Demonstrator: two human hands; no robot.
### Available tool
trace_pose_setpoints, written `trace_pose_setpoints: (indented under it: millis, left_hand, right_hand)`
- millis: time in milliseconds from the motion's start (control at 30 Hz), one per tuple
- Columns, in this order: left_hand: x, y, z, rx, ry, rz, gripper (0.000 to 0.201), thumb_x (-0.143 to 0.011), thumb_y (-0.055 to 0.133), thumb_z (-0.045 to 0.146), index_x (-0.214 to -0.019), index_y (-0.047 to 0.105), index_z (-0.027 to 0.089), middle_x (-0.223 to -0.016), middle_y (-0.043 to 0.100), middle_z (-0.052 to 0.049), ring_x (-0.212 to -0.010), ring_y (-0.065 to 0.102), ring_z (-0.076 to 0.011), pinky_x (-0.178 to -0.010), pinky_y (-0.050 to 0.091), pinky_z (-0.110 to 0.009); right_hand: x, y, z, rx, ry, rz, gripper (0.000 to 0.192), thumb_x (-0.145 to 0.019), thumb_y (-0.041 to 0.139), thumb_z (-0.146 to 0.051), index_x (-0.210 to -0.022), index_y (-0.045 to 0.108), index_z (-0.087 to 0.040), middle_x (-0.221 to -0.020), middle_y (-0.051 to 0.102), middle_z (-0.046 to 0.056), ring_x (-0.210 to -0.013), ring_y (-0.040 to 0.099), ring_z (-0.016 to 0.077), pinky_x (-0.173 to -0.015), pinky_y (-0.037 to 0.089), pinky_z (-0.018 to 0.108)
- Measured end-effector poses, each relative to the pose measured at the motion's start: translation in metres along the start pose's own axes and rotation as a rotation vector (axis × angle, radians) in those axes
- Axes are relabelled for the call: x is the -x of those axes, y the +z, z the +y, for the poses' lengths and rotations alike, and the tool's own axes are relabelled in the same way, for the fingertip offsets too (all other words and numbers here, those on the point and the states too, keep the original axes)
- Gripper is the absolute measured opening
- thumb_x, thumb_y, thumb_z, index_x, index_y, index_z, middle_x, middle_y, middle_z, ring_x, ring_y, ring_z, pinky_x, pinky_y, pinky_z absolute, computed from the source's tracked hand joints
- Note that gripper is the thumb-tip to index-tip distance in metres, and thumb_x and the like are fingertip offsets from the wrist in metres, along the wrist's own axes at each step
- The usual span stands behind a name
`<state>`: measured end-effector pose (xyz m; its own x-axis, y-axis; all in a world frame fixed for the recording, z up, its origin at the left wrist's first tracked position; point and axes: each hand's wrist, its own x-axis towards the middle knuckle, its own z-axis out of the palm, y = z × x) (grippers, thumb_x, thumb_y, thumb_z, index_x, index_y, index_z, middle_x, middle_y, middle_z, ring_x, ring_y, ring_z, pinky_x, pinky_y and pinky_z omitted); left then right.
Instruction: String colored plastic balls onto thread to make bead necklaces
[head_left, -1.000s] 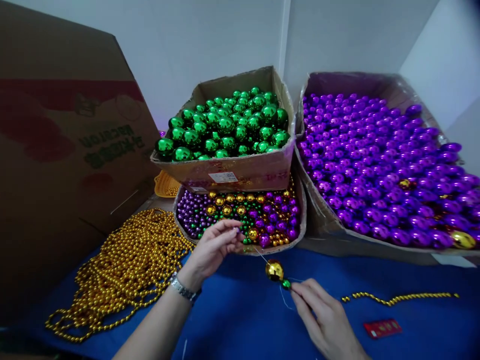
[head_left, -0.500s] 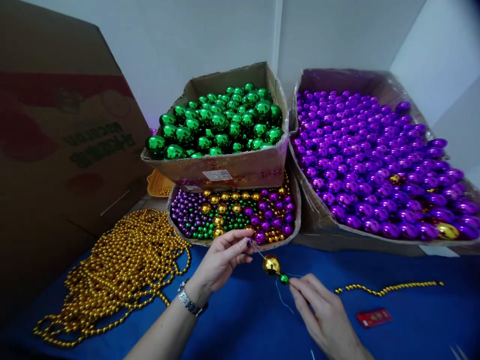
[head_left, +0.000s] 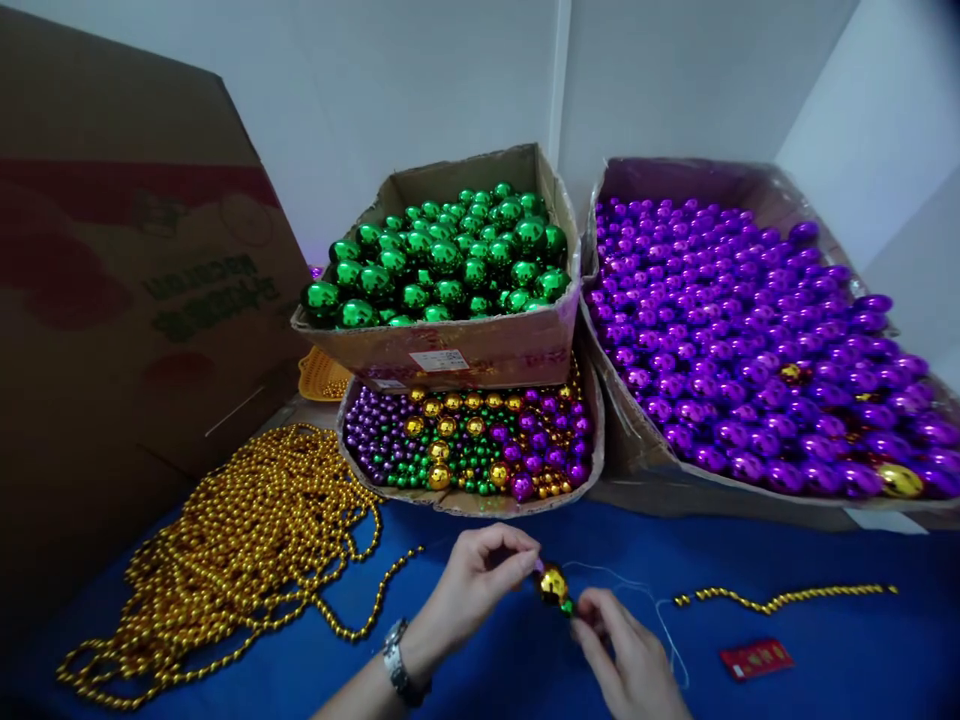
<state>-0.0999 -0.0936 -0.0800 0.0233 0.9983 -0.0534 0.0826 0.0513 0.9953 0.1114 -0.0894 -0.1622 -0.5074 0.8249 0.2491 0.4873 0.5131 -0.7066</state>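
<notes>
A large shiny gold bead [head_left: 553,584] is on a string between my two hands, low over the blue cloth. With thumb and forefinger, my left hand [head_left: 476,585] pinches a small purple bead [head_left: 539,566] touching the gold one; the watch wrist is on this arm. My right hand [head_left: 628,655] is closed at the other side, its fingertips at a small green bead [head_left: 568,607] that they partly cover. Thin pale string [head_left: 637,582] loops out behind the right hand onto the cloth.
Ahead, a carton of green balls [head_left: 435,350] rests over a low box of mixed beads [head_left: 450,505]. A wide box of purple balls [head_left: 630,400] stands right. Gold bead strands [head_left: 255,530] heap left, beside a big carton [head_left: 135,300]. A short gold strand [head_left: 787,600] and red packet [head_left: 756,660] lie right.
Both hands have come lower and nearer. The purple bead has slid along the string against the gold bead, and the loose string has swung out to the right.
</notes>
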Motion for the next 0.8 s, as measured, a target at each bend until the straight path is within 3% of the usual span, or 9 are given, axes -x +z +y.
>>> trace_pose_setpoints:
  millis: [200,333,400,433,500,567,600,700,800]
  left_hand:
    - [0.002,0.007,0.009,-0.138,0.132,0.034,0.016,-0.082,0.059,0.031,-0.079,0.067,0.018,-0.081,0.066,-0.007,-0.071,0.06,-0.0167,-0.065,0.048,-0.027]
    - [-0.004,-0.001,0.042,-0.186,0.183,-0.071,0.021,-0.085,0.054,0.033,-0.083,0.065,0.016,-0.081,0.066,-0.006,-0.067,0.06,-0.0152,-0.06,0.049,-0.025]
    - [-0.015,-0.024,0.07,-0.386,0.28,-0.07,0.023,-0.087,0.051,0.034,-0.087,0.067,0.017,-0.082,0.067,-0.006,-0.073,0.061,-0.0163,-0.065,0.049,-0.026]
    - [-0.024,-0.04,0.086,-0.526,0.379,0.073,0.024,-0.088,0.049,0.034,-0.089,0.066,0.017,-0.084,0.067,-0.006,-0.075,0.061,-0.0163,-0.069,0.049,-0.027]
    - [-0.046,-0.082,0.118,-0.846,0.563,0.509,0.028,-0.089,0.045,0.035,-0.094,0.065,0.017,-0.097,0.066,-0.008,-0.091,0.059,-0.02,-0.085,0.045,-0.034]
    - [-0.071,-0.126,0.147,-1.164,0.51,0.842,0.038,-0.085,0.048,0.044,-0.106,0.061,0.016,-0.11,0.061,-0.013,-0.107,0.052,-0.0289,-0.094,0.038,-0.045]
    - [-0.084,-0.146,0.158,-1.282,0.408,0.925,0.046,-0.083,0.048,0.05,-0.111,0.059,0.015,-0.113,0.059,-0.016,-0.108,0.05,-0.0333,-0.091,0.039,-0.049]
    - [-0.111,-0.189,0.178,-1.478,0.086,0.841,0.057,-0.08,0.043,0.06,-0.109,0.06,0.014,-0.107,0.061,-0.019,-0.098,0.055,-0.0382,-0.079,0.045,-0.051]
    - [-0.119,-0.203,0.184,-1.509,-0.015,0.712,0.058,-0.075,0.049,0.06,-0.111,0.058,0.016,-0.102,0.061,-0.016,-0.093,0.058,-0.0355,-0.078,0.047,-0.048]
  right_hand:
    - [-0.012,-0.011,-0.006,0.104,-0.045,0.056,0.038,-0.092,0.042,-0.028,-0.13,0.043,-0.021,-0.12,0.057,0.011,-0.101,0.062,0.0187,-0.078,0.054,0.025]
    - [-0.027,-0.014,-0.021,-0.011,-0.166,0.063,0.026,-0.095,0.036,-0.027,-0.105,0.059,-0.02,-0.088,0.066,0.006,-0.079,0.066,0.016,-0.069,0.054,0.022]
    - [-0.029,-0.015,-0.025,-0.127,-0.11,0.036,0.028,-0.096,0.033,-0.028,-0.096,0.06,-0.021,-0.071,0.063,0.002,-0.062,0.063,0.0123,-0.056,0.051,0.017]
    - [-0.029,-0.015,-0.027,-0.181,-0.068,0.031,0.029,-0.097,0.032,-0.03,-0.096,0.06,-0.021,-0.068,0.062,0.001,-0.058,0.061,0.0112,-0.052,0.049,0.015]
    - [-0.028,-0.017,-0.029,-0.255,-0.016,0.052,0.028,-0.096,0.035,-0.033,-0.098,0.061,-0.022,-0.068,0.062,0.0,-0.056,0.06,0.0104,-0.051,0.048,0.015]
    - [-0.027,-0.018,-0.031,-0.273,-0.017,0.075,0.028,-0.096,0.037,-0.035,-0.098,0.062,-0.023,-0.071,0.063,0.001,-0.058,0.061,0.0107,-0.055,0.048,0.015]
    - [-0.026,-0.018,-0.032,-0.268,-0.026,0.084,0.028,-0.096,0.038,-0.036,-0.097,0.062,-0.023,-0.072,0.064,0.001,-0.059,0.062,0.011,-0.056,0.048,0.015]
    - [-0.026,-0.016,-0.036,-0.236,-0.047,0.108,0.031,-0.096,0.037,-0.038,-0.094,0.064,-0.023,-0.073,0.065,0.001,-0.058,0.062,0.0113,-0.054,0.048,0.016]
    - [-0.028,-0.014,-0.04,-0.191,-0.071,0.153,0.036,-0.097,0.033,-0.04,-0.092,0.064,-0.023,-0.073,0.067,0.002,-0.058,0.063,0.0117,-0.054,0.049,0.016]
